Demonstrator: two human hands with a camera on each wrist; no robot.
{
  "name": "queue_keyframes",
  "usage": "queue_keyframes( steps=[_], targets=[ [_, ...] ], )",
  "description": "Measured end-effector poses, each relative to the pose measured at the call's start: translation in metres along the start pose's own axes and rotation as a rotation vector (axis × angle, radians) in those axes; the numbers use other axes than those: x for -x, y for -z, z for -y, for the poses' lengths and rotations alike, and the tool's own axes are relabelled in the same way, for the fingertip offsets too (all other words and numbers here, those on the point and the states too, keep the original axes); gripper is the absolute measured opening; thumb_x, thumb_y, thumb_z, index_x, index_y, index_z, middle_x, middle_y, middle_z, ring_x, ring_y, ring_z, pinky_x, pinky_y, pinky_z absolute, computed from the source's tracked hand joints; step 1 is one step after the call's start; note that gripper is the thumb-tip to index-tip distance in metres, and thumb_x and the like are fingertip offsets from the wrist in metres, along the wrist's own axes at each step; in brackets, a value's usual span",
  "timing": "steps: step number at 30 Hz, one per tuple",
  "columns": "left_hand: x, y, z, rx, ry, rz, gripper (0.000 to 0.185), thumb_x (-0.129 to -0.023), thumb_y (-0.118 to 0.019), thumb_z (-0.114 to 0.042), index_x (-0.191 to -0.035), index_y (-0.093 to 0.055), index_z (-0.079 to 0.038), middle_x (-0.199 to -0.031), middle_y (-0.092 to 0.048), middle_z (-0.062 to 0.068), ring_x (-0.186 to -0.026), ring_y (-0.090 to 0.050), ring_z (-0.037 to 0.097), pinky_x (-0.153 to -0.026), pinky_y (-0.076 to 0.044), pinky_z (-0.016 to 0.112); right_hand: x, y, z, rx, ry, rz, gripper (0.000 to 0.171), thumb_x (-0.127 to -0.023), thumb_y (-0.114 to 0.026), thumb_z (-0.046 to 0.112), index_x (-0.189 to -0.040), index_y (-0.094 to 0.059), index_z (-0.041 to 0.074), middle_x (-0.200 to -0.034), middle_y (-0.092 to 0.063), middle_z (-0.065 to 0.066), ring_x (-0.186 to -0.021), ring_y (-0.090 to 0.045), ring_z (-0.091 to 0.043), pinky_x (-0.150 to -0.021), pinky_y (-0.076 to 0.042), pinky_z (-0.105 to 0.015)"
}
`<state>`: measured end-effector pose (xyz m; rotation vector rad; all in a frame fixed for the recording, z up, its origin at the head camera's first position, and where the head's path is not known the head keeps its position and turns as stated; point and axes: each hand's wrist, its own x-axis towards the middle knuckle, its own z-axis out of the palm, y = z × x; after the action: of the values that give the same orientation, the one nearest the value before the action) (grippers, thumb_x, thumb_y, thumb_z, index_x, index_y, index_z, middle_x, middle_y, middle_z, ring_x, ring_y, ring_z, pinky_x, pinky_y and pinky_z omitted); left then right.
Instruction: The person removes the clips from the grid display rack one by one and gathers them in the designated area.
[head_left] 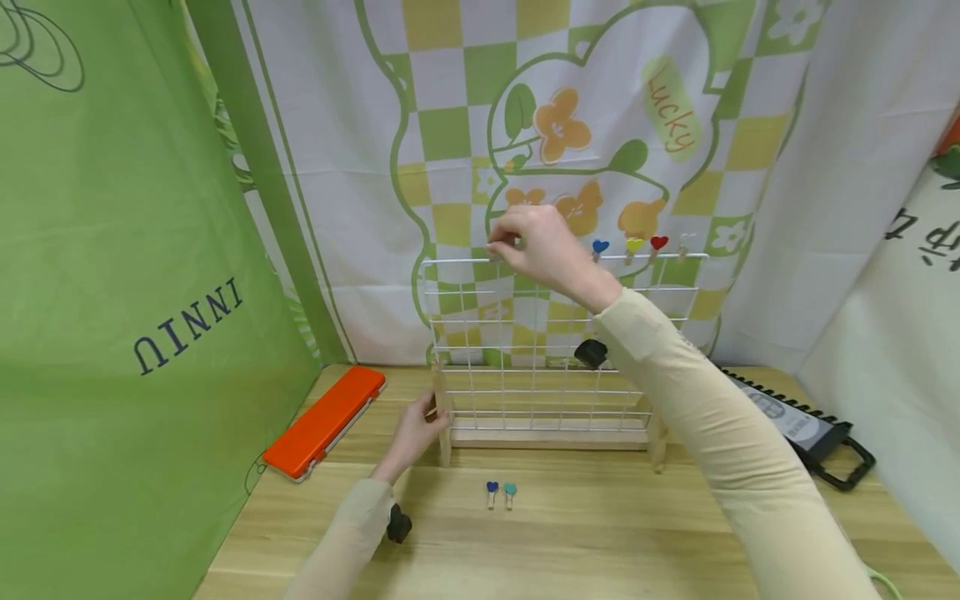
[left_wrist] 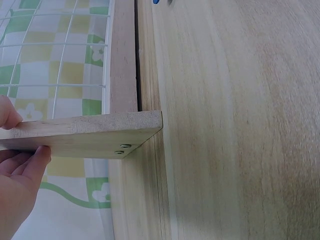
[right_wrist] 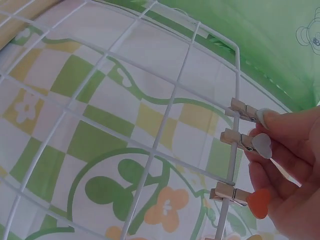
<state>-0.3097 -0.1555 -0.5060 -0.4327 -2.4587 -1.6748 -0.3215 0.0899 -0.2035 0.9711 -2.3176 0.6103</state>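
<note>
While the left hand [head_left: 416,429] grips the rack's wooden left foot [left_wrist: 85,134], right hand [head_left: 536,243] fingers pinch a tiny, light, springy peg [right_wrist: 241,109] by its tail on the top wire [head_left: 457,262], far side.

The wire grid [head_left: 525,333] is white in a pale wood frame [head_left: 551,435], with blue [head_left: 600,247], yellow [head_left: 634,245] and red [head_left: 658,242] heart pegs on its top right. Near it on the light wooden table [head_left: 600,533] lie a dark blue peg [head_left: 492,492] and a teal peg [head_left: 510,493], and at far left an orange case [head_left: 325,421]. The far backdrop [head_left: 465,100] is white with green and yellow checks and orange flowers.
</note>
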Motion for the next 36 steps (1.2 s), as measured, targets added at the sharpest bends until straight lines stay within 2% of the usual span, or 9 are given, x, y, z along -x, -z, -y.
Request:
queue_keyframes(
  steps=[7, 12, 18, 21, 22, 28, 36],
  targets=[
    [0.001, -0.001, 0.001, 0.002, -0.011, 0.000, 0.043, -0.091, -0.059, 0.002, -0.133, -0.054, 0.009, -0.128, -0.063, 0.029, -0.126, -0.058, 0.042, -0.100, -0.056, 0.050, 0.001, 0.000, 0.001, -0.022, 0.025, -0.056, 0.007, -0.087, -0.072, 0.006, -0.088, -0.075, -0.001, -0.087, -0.074, -0.014, -0.078, -0.067, -0.024, -0.075, -0.059, -0.033],
    [0.002, -0.002, -0.001, 0.001, -0.013, -0.007, 0.044, -0.090, -0.058, 0.004, -0.133, -0.054, 0.009, -0.128, -0.062, 0.031, -0.125, -0.058, 0.044, -0.099, -0.056, 0.049, 0.005, 0.006, 0.008, -0.052, 0.010, -0.089, 0.010, -0.090, -0.071, 0.010, -0.090, -0.076, 0.001, -0.088, -0.073, -0.013, -0.080, -0.067, -0.023, -0.076, -0.059, -0.033],
    [0.004, -0.002, -0.008, 0.004, -0.012, -0.015, 0.045, -0.089, -0.057, 0.007, -0.134, -0.052, 0.012, -0.130, -0.059, 0.036, -0.126, -0.056, 0.047, -0.100, -0.055, 0.052, 0.018, 0.013, 0.013, -0.100, -0.006, -0.081, 0.010, -0.091, -0.071, 0.012, -0.092, -0.075, 0.003, -0.089, -0.073, -0.011, -0.083, -0.068, -0.021, -0.081, -0.060, -0.034],
    [0.004, -0.001, -0.008, 0.003, -0.015, -0.006, 0.047, -0.089, -0.056, 0.007, -0.136, -0.050, 0.012, -0.130, -0.058, 0.036, -0.127, -0.055, 0.047, -0.100, -0.055, 0.052, 0.028, 0.012, 0.013, -0.119, 0.017, -0.096, 0.008, -0.090, -0.071, 0.010, -0.091, -0.075, 0.003, -0.088, -0.074, -0.011, -0.082, -0.069, -0.021, -0.080, -0.061, -0.036],
    [0.003, -0.001, -0.003, 0.004, -0.016, -0.007, 0.048, -0.089, -0.057, 0.006, -0.137, -0.050, 0.011, -0.131, -0.058, 0.035, -0.127, -0.056, 0.046, -0.100, -0.055, 0.050, 0.032, 0.010, 0.012, -0.122, 0.029, -0.098, 0.007, -0.090, -0.072, 0.010, -0.090, -0.075, 0.003, -0.088, -0.074, -0.010, -0.081, -0.069, -0.021, -0.080, -0.061, -0.036],
    [0.002, 0.000, -0.002, 0.003, -0.009, 0.000, 0.050, -0.090, -0.057, 0.006, -0.139, -0.047, 0.014, -0.134, -0.056, 0.036, -0.128, -0.053, 0.048, -0.100, -0.054, 0.051, 0.061, -0.005, 0.009, -0.123, 0.057, -0.055, 0.005, -0.088, -0.072, 0.008, -0.089, -0.074, 0.003, -0.086, -0.074, -0.009, -0.080, -0.068, -0.019, -0.076, -0.061, -0.036],
    [0.001, -0.001, -0.003, -0.025, 0.000, -0.005, 0.048, -0.090, -0.058, 0.004, -0.137, -0.050, 0.013, -0.132, -0.058, 0.035, -0.126, -0.056, 0.047, -0.099, -0.056, 0.050, 0.115, -0.045, -0.004, -0.147, 0.020, 0.040, 0.006, -0.088, -0.073, 0.008, -0.087, -0.074, 0.003, -0.082, -0.073, -0.007, -0.076, -0.068, -0.017, -0.069, -0.063, -0.033]
  ],
)
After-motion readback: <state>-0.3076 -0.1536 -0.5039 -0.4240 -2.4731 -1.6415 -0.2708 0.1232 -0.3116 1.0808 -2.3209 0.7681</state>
